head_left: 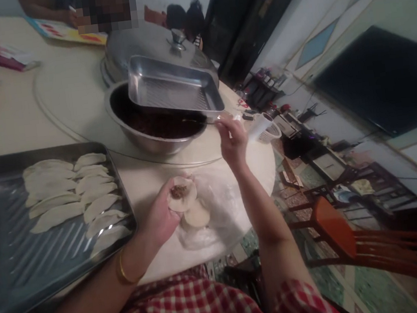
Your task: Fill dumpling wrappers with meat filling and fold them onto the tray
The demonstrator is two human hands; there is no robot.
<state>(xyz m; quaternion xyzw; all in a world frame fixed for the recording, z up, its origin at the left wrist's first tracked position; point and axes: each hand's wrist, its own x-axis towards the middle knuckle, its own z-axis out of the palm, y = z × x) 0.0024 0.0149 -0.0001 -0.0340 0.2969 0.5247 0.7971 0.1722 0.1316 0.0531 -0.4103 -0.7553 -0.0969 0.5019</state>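
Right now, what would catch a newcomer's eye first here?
The left hand cups a round wrapper with a dab of dark filling, at centre. The right hand holds a thin utensil at the steel bowl behind it. On the left, rows of folded dumplings lie on a ridged metal tray.

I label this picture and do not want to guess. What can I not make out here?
Head view only.
The utensil in the right hand: thin and blurred, its kind is unclear.
The bowl: far part hidden by the empty tray resting on it.
The dumpling tray: cut off by the left edge.
The left hand: fingers hidden under the wrapper it holds.
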